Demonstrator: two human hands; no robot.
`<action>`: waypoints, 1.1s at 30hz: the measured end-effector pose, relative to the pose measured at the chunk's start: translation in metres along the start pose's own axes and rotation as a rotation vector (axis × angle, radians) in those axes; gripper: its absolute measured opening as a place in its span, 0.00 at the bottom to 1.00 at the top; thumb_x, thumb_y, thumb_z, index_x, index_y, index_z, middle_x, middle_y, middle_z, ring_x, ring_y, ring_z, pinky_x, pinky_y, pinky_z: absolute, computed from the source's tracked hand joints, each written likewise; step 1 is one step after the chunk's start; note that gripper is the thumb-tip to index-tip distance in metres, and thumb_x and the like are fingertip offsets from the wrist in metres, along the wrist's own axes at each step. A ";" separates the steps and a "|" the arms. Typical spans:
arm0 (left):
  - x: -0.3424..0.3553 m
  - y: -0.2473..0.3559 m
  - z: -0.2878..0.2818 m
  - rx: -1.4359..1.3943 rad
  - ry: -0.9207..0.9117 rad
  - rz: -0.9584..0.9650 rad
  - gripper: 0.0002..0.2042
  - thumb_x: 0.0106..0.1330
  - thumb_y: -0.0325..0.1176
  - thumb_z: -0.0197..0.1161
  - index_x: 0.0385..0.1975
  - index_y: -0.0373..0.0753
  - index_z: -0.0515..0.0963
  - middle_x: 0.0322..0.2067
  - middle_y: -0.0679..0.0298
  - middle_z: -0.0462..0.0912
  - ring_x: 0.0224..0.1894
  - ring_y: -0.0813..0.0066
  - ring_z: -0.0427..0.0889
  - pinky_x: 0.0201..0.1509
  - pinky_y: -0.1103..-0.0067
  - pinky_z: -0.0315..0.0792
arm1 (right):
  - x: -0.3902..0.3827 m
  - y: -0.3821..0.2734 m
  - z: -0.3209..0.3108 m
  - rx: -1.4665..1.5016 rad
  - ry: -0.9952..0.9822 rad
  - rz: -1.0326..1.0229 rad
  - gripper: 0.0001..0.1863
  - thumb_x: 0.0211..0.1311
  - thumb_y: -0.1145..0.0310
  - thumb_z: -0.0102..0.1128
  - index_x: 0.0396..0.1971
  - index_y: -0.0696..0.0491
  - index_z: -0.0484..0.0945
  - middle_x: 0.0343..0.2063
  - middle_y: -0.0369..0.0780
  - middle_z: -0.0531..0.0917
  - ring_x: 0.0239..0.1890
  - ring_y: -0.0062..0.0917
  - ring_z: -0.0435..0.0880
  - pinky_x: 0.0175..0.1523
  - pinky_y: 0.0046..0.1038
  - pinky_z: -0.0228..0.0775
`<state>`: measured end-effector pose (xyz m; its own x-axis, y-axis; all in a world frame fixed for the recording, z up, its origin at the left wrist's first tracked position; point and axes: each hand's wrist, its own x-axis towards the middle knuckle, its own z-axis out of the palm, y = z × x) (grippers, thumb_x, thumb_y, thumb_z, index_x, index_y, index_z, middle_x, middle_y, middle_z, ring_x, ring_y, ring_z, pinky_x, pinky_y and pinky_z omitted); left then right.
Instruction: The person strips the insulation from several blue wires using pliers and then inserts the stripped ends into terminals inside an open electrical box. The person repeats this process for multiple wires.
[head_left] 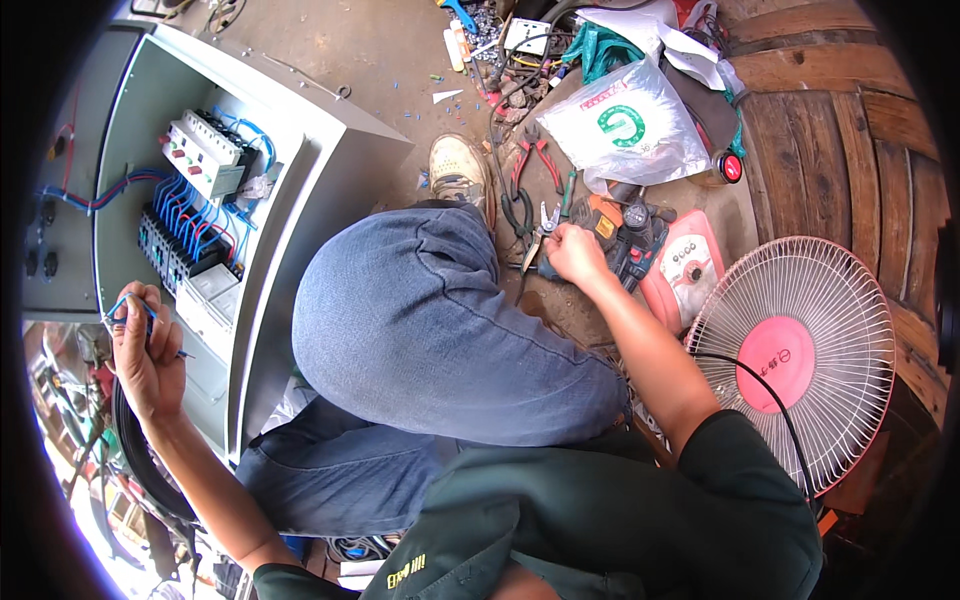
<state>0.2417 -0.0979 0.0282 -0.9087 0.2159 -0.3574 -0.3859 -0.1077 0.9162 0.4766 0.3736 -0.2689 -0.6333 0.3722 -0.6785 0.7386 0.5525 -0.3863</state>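
At the left, my left hand (150, 352) is closed on a short piece of blue wire (132, 302), beside an open grey electrical cabinet (350, 155). Inside the cabinet are black circuit breakers (168, 245) with blue wires and a white breaker row (205, 155). My right hand (577, 254) is on the floor side, its fingers closed around pliers with silver jaws (549, 217); the grip is partly hidden. Red-handled cutters (538, 165), black-handled pliers (515, 215) and a green screwdriver (568, 190) lie close to it.
A pink fan (790, 360) stands at the right, near a pink-and-white base panel (687, 260) and a cordless power tool (635, 235). A white plastic bag (635, 125) lies beyond, with scraps and cables at the top. My bent knee (400, 310) fills the middle.
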 end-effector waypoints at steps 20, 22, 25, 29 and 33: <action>-0.010 -0.005 0.025 0.012 0.105 -0.034 0.10 0.72 0.35 0.61 0.47 0.38 0.75 0.37 0.69 0.75 0.20 0.91 0.60 0.21 0.89 0.55 | 0.168 0.265 -0.083 -0.069 -0.053 0.061 0.18 0.56 0.72 0.55 0.47 0.52 0.84 0.45 0.52 0.84 0.52 0.42 0.83 0.57 0.36 0.71; -0.008 -0.003 0.025 0.001 0.097 -0.040 0.10 0.72 0.35 0.61 0.46 0.37 0.76 0.37 0.69 0.76 0.20 0.90 0.60 0.22 0.88 0.55 | 0.162 0.262 -0.080 -0.244 0.023 0.108 0.18 0.57 0.71 0.55 0.48 0.50 0.83 0.46 0.50 0.84 0.52 0.43 0.82 0.58 0.36 0.72; -0.001 0.004 0.022 0.005 0.097 -0.065 0.10 0.72 0.35 0.61 0.46 0.37 0.76 0.38 0.68 0.76 0.21 0.90 0.60 0.23 0.89 0.55 | 0.135 0.217 -0.097 -0.425 0.142 0.244 0.19 0.58 0.71 0.54 0.49 0.47 0.83 0.47 0.49 0.84 0.53 0.44 0.82 0.58 0.39 0.72; 0.034 0.015 0.015 0.065 0.089 -0.072 0.11 0.71 0.34 0.62 0.48 0.36 0.74 0.40 0.67 0.76 0.21 0.91 0.61 0.23 0.89 0.55 | 0.088 0.133 -0.123 -0.523 0.430 0.412 0.19 0.59 0.69 0.56 0.51 0.43 0.80 0.46 0.48 0.84 0.49 0.43 0.83 0.57 0.47 0.70; 0.089 0.014 0.015 0.109 0.073 -0.030 0.14 0.69 0.32 0.63 0.51 0.36 0.73 0.38 0.67 0.77 0.21 0.93 0.61 0.22 0.89 0.55 | 0.056 0.034 -0.151 -0.307 0.706 0.191 0.17 0.65 0.61 0.59 0.53 0.45 0.77 0.43 0.48 0.84 0.44 0.41 0.84 0.53 0.49 0.70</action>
<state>0.1582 -0.0656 0.0118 -0.9077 0.1462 -0.3933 -0.3969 0.0050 0.9179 0.4316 0.5255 -0.2255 -0.5750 0.8094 -0.1189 0.8175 0.5743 -0.0438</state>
